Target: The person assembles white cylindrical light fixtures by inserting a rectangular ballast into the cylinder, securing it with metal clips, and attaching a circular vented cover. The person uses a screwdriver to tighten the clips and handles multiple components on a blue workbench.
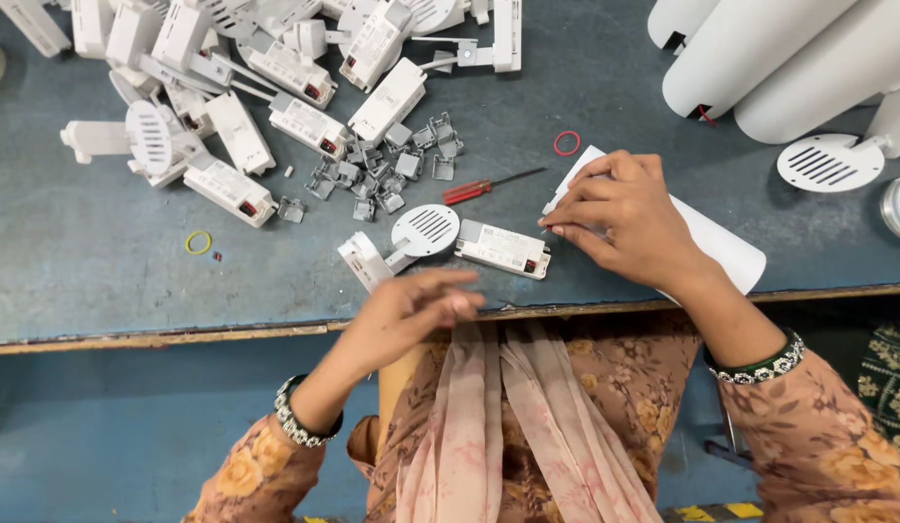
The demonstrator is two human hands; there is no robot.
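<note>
Gripping a white tube (716,237) at right centre, the right hand (620,218) curls its fingers around it; the left hand (411,310) hovers open, empty, at the bench edge (130,339), near a white driver box (503,249).

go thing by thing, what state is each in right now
right hand: resting on the white tube, fingers curled at its end
white tube: lying flat near the table edge
left hand: open, blurred, holding nothing, at the table edge
white driver box: lying flat, apart from both hands
round vented cap: face up on its bracket
red screwdriver: lying untouched
grey clips: scattered loose
</note>
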